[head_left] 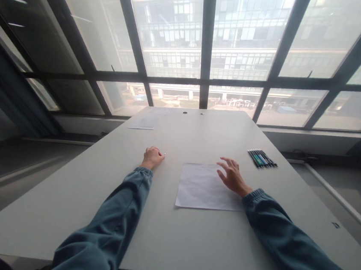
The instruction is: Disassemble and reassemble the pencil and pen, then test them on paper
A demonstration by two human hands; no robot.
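Your left hand (152, 157) is fisted on the table (163, 236), a small pale tip poking out; can't tell what it holds. Your right hand (232, 177) is spread wide, holding nothing, on the sheet's (200, 188) right edge. Pens (262, 158) lie well right; another paper (145, 122) far left.

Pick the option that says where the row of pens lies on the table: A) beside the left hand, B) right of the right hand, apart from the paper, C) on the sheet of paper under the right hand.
B: the pens lie on the bare table right of the right hand, clear of the paper.
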